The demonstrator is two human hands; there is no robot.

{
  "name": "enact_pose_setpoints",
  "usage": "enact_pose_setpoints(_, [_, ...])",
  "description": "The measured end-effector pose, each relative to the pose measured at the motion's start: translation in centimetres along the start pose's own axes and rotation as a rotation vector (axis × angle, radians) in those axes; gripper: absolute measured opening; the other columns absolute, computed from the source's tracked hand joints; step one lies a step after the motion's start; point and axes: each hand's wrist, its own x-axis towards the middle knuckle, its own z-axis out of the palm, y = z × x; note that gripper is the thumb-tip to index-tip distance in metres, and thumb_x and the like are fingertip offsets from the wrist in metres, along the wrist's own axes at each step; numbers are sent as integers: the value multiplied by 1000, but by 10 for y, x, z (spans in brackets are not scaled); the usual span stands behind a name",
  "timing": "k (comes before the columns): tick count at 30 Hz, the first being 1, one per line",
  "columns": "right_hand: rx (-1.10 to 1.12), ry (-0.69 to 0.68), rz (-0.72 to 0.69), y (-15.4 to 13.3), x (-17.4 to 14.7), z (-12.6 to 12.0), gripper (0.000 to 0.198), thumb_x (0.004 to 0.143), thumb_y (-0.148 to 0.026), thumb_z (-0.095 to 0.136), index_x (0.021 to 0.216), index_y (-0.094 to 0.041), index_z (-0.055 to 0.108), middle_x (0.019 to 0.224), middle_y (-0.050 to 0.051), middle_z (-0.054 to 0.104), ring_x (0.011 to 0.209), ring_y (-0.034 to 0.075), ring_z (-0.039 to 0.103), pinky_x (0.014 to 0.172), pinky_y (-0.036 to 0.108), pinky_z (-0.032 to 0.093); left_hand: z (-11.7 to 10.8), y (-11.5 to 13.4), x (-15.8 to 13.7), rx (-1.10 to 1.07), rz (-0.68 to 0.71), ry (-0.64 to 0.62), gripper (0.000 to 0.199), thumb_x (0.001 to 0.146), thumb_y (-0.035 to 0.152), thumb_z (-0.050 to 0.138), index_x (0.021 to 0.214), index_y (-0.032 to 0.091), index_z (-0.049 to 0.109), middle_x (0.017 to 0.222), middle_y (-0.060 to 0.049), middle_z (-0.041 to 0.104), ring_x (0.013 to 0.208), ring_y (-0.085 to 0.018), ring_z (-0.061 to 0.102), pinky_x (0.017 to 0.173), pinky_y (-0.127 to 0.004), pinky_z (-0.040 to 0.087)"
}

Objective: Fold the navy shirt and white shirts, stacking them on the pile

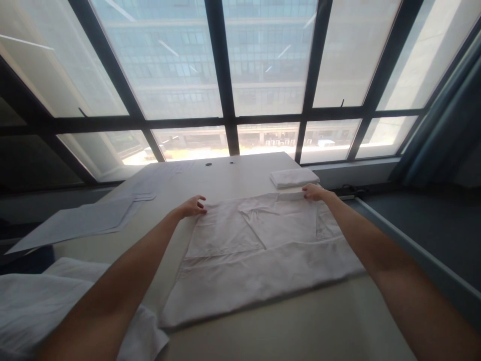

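A white garment [263, 271] lies partly folded on the table before me, its near edge turned up as a broad band. Creased layers and a slanting inner edge show on its far half. At its far left corner is my left hand [192, 206], thumb and forefinger apart, with the lower fingertip touching the cloth. My right hand [314, 192] pinches the far right edge of the garment between thumb and fingers. Just beyond that hand sits a neatly folded white cloth [294, 177].
The white table [248, 173] reaches toward large dark-framed windows. Thin white sheets [86, 218] lie at its left side, partly over the edge. A crumpled white cloth [48, 293] is at the near left, under my left forearm. A blue-grey curtain [447, 115] hangs at right.
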Motion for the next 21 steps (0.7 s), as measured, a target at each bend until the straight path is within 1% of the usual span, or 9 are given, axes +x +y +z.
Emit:
enact_pose_setpoints(2, [-23, 28, 11, -2, -4, 0, 26, 84, -17, 66, 108, -17, 75, 111, 13, 75, 102, 30, 69, 91, 38, 49, 2, 3, -4, -42, 1, 24, 62, 52, 54, 84, 96, 13, 70, 69, -2, 66, 68, -18, 59, 66, -29, 49])
enact_pose_setpoints(5, [-55, 73, 17, -4, -9, -1, 32, 86, -18, 62, 116, -18, 72, 118, 15, 73, 107, 33, 68, 92, 43, 48, 5, 8, -11, -83, 25, 68, 44, 54, 54, 80, 74, 16, 70, 57, 2, 58, 65, -19, 57, 65, -30, 47])
enact_pose_setpoints(6, [-63, 86, 15, -4, -11, -1, 32, 87, -19, 61, 118, -18, 71, 119, 15, 73, 107, 34, 68, 92, 44, 48, 5, 10, -13, -104, 38, 87, 41, 55, 54, 78, 69, 16, 69, 56, 2, 57, 65, -19, 57, 65, -30, 46])
enact_pose_setpoints(8, [-74, 113, 6, -3, -15, -2, 31, 89, -20, 59, 118, -17, 71, 119, 16, 73, 108, 34, 67, 92, 44, 48, 3, 13, -18, -150, 66, 132, 39, 56, 54, 76, 65, 17, 68, 58, 1, 59, 67, -20, 58, 66, -30, 45])
enact_pose_setpoints(12, [-79, 198, -21, 3, -27, -4, 28, 90, -20, 56, 113, -16, 71, 116, 17, 73, 111, 34, 65, 97, 46, 44, -10, 21, -33, -227, 107, 227, 42, 55, 57, 77, 66, 17, 69, 64, -1, 65, 67, -18, 57, 66, -29, 44])
enact_pose_setpoints(16, [-65, 300, -62, 11, -48, -3, 27, 90, -20, 54, 112, -18, 69, 116, 14, 73, 118, 32, 61, 105, 49, 35, -24, 28, -56, -355, 125, 341, 51, 51, 62, 83, 70, 16, 72, 67, -4, 68, 67, -19, 59, 65, -29, 46])
enact_pose_setpoints(18, [-57, 352, -94, 17, -63, 1, 24, 90, -20, 54, 108, -19, 69, 114, 12, 73, 118, 31, 60, 108, 50, 31, -28, 30, -70, -370, 159, 371, 56, 50, 65, 84, 73, 15, 74, 74, -6, 71, 73, -21, 62, 68, -31, 49])
enact_pose_setpoints(21, [-29, 469, -174, 29, -87, 13, 19, 87, -19, 55, 99, -20, 69, 107, 10, 74, 111, 29, 62, 108, 52, 28, -29, 28, -94, -314, 255, 372, 58, 58, 71, 79, 76, 16, 76, 90, -9, 73, 85, -24, 64, 79, -34, 51])
